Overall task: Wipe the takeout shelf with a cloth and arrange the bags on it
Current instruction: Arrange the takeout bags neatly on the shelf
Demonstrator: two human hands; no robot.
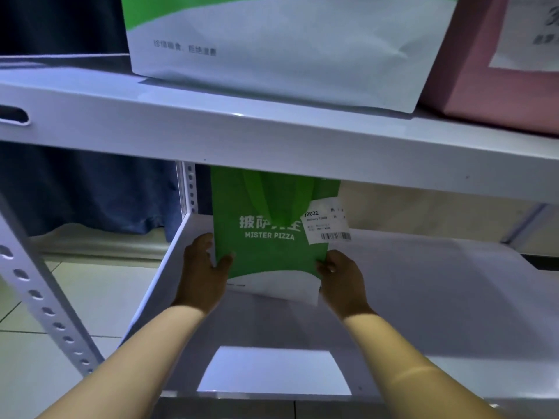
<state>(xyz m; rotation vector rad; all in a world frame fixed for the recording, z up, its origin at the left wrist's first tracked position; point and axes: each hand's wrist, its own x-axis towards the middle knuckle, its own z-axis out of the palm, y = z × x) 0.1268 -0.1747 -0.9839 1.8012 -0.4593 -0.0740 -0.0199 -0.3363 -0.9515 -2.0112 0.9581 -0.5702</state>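
Note:
A green and white Mister Pizza bag (266, 249) stands upright on the lower shelf board (423, 297) of a white metal rack, near its back left corner. A white receipt with a barcode (326, 225) hangs on its right side. My left hand (205, 264) grips the bag's left edge, thumb on the front. My right hand (341, 273) grips its right edge the same way. The bag's top is hidden behind the upper shelf board (211, 128). No cloth is in view.
On the upper shelf stand a larger green and white bag (287, 46) and a pink bag (499, 74) to its right. A perforated rack post (39, 294) slants at the left. Tiled floor (90, 285) and a dark curtain (90, 192) lie beyond.

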